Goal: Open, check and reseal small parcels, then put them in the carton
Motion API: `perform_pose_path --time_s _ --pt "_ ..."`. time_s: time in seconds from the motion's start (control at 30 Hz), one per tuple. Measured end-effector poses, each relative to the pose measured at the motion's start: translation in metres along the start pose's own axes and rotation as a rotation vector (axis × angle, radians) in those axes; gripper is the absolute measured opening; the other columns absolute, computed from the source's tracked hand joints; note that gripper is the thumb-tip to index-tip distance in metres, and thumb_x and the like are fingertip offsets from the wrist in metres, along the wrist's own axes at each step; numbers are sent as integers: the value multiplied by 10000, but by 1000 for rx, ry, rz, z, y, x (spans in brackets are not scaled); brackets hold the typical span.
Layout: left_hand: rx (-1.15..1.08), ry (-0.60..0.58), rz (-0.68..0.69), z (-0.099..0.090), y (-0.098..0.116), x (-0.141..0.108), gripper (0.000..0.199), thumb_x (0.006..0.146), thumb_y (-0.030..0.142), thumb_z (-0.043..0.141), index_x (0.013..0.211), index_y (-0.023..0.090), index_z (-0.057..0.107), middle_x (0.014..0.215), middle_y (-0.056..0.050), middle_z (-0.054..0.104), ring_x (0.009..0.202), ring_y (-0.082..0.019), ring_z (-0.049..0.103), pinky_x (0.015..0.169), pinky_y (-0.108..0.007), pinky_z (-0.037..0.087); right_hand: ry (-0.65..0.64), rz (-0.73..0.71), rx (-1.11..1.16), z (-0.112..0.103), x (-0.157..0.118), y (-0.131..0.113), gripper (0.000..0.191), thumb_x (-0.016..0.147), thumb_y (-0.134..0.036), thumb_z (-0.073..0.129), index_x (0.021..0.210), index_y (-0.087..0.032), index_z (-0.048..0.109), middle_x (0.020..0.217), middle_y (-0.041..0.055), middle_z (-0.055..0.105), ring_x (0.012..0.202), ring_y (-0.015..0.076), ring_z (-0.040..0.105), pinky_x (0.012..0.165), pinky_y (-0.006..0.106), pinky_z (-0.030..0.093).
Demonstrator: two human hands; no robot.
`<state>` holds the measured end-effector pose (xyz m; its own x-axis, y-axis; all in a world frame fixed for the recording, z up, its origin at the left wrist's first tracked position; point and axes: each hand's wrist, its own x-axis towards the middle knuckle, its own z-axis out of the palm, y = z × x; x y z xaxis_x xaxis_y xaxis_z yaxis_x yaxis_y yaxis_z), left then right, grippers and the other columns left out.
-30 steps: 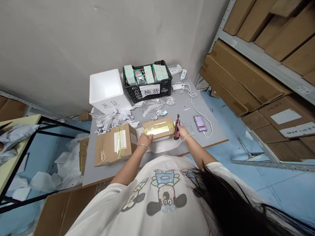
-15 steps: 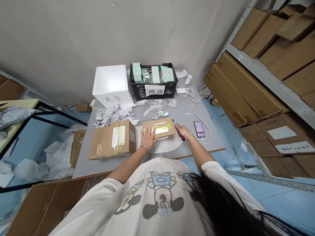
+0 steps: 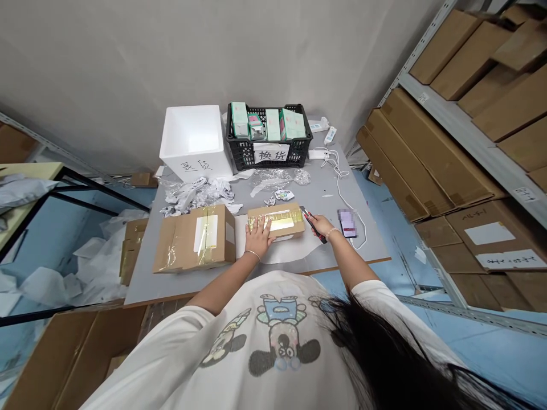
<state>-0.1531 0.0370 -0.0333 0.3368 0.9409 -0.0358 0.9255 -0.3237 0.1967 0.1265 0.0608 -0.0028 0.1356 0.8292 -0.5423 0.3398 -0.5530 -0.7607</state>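
Note:
A small taped carton (image 3: 290, 221) with a white label lies on the grey table (image 3: 363, 245), over a white sheet (image 3: 294, 250). My left hand (image 3: 258, 236) rests flat on its left end, fingers spread. Just right of the carton, my right hand (image 3: 321, 225) is wrapped round a red and black utility knife (image 3: 317, 229), whose tip points up and left near the carton's right end. To the left stands a larger taped carton (image 3: 171, 242) with a white label, apart from both hands.
Behind are a white foam box (image 3: 194, 162), a black crate (image 3: 239, 149) of green and white boxes, crumpled paper (image 3: 196, 196) and clear plastic wrap (image 3: 273, 179). At right lie a phone (image 3: 347, 223) and white cable (image 3: 342, 191). Shelves (image 3: 444, 111) of cartons stand farther right.
My right hand and the knife have shifted slightly right, away from the small carton's end. My left hand stays on the carton. The view has shifted a little.

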Motion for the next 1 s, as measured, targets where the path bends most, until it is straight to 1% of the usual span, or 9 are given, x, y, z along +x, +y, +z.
perform_pose_path --time_s 0.17,0.33,0.47,0.57,0.7,0.87,0.93,1.0 --pt "-17 -4 3 0 0 1 658 950 495 397 1535 220 271 1596 -128 215 1477 -357 139 1151 -634 73 -19 2 -82 -8 -8 5 297 912 -469 560 806 -191 559 471 -22 542 360 110 467 388 219 339" --pt "0 -16 -13 0 2 4 650 953 491 396 1534 229 269 1603 -113 196 1482 -342 127 1154 -630 47 14 -15 -94 -4 -8 3 306 905 -476 572 802 -188 574 460 -23 540 360 104 466 395 217 315" --pt "-5 -13 -39 2 4 5 667 945 497 420 1530 211 282 1602 -131 190 1475 -351 152 1161 -610 63 40 -24 -157 -4 -7 2 289 895 -467 593 808 -191 596 447 -30 533 330 99 432 407 231 294" --pt "-22 -10 -51 2 5 5 681 936 499 441 1528 201 287 1599 -146 195 1471 -360 163 1164 -597 73 66 -47 -232 -7 -11 7 276 870 -451 628 759 -200 598 431 -38 517 321 103 426 422 243 289" --pt "-33 -14 -56 1 6 5 684 937 507 437 1528 198 287 1597 -154 200 1471 -363 157 1162 -599 71 60 -82 -300 -11 -21 19 300 842 -462 657 688 -213 592 424 -36 510 328 110 433 442 254 279" --pt "-19 -14 -47 1 5 5 680 942 509 425 1532 206 276 1597 -141 206 1473 -356 158 1163 -592 79 7 -96 -420 -26 -33 30 298 860 -471 628 722 -207 619 442 -23 531 347 123 439 473 264 285" --pt "-26 -12 -36 1 4 5 682 940 507 430 1530 197 284 1595 -146 210 1471 -358 164 1165 -589 77 -3 -102 -441 -34 -33 28 308 885 -469 590 740 -199 624 457 -15 546 374 129 462 487 261 303" --pt "-34 -7 -24 1 3 4 686 938 506 435 1528 190 288 1594 -151 211 1470 -361 165 1164 -591 77 25 -110 -436 -38 -30 23 323 924 -453 527 756 -192 616 478 -7 558 399 132 489 492 255 321"
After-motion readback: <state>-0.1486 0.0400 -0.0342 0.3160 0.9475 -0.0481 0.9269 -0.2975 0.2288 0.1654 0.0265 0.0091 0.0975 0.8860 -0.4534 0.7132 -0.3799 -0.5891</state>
